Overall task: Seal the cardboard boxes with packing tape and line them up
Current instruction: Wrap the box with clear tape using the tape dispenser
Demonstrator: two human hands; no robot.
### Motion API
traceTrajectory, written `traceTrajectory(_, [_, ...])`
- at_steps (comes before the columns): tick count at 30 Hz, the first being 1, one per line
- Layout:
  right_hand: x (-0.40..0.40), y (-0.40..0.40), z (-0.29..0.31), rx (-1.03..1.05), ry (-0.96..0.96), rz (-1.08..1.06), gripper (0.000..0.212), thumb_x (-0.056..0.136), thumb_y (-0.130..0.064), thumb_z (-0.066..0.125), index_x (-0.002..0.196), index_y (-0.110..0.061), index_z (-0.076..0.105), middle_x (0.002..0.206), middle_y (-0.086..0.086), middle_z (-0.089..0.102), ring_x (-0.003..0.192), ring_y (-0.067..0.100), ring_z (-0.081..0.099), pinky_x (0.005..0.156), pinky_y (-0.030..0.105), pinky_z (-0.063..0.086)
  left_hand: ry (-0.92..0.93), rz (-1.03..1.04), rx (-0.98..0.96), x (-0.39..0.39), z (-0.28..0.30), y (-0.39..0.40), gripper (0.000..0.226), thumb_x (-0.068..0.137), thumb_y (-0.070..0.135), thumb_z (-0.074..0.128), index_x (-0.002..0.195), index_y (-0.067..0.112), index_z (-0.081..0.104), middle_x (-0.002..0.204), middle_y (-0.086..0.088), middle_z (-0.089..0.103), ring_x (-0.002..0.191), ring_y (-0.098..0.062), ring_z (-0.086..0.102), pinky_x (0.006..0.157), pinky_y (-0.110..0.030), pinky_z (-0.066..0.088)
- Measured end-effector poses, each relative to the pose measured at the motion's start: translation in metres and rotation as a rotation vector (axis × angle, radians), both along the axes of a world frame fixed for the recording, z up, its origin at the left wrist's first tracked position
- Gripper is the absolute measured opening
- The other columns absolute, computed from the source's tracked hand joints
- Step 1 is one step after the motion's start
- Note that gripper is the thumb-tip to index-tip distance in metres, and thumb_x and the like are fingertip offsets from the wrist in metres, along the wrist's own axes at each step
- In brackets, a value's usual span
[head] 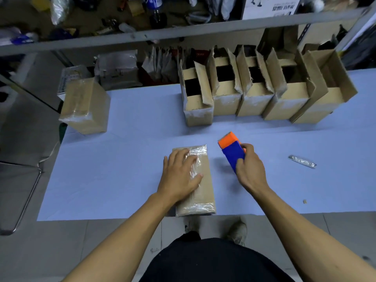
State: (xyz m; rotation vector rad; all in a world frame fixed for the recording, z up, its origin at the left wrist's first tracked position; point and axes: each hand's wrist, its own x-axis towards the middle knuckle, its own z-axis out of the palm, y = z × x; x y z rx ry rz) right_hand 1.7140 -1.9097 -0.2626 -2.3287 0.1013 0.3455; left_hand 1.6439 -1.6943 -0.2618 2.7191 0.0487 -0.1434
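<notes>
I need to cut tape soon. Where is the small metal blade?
In the head view the metal blade lies on the blue table, to the right of the right hand holding the tape dispenser.

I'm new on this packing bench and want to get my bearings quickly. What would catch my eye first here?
The orange and blue tape dispenser stands out most, gripped by the right hand near the table's middle. Just left of it, the left hand lies flat on a taped cardboard box at the near edge. Along the far right side runs a row of open boxes, flaps up, and one sealed box sits on the far left corner.
</notes>
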Motion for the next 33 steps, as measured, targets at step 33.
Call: traceTrajectory(33, [0.039,0.035,0.102,-0.083,-0.440,0.810,0.045,0.076,-0.045,0.073,0.110,-0.031,0.046,0.093,-0.009,0.056,0.079,0.018,0.054,0.064,0.035,0.046,0.249,0.703,-1.253,0.044,0.106,0.033,0.008,0.094,0.005,0.062,0.096,0.005,0.070,0.083,-0.010,0.071,0.075,-0.017,0.068,0.065,-0.025,0.057])
